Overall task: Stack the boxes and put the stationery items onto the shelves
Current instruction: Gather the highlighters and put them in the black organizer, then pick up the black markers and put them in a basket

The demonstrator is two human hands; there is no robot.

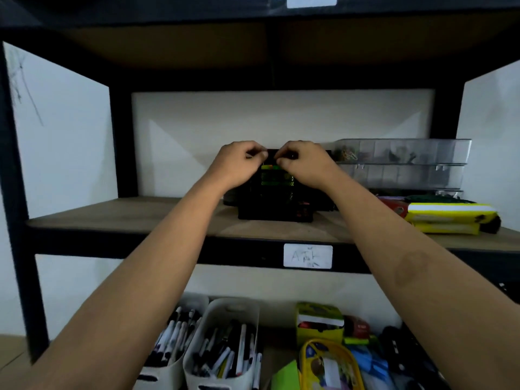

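I see a black-framed shelf (pixel 140 212) with a wooden board. A black mesh holder (pixel 277 204) stands on it near the middle. To its right, clear compartment boxes (pixel 402 164) are stacked at the back, and yellow packs (pixel 447 218) lie in front of them beside a red item (pixel 394 205). A white label (pixel 307 256) sits on the front rail. On the lower shelf (pixel 277 358) stand two white bins (pixel 222 347) of pens, a green box (pixel 319 322) and a yellow-trimmed pouch (pixel 326 364).
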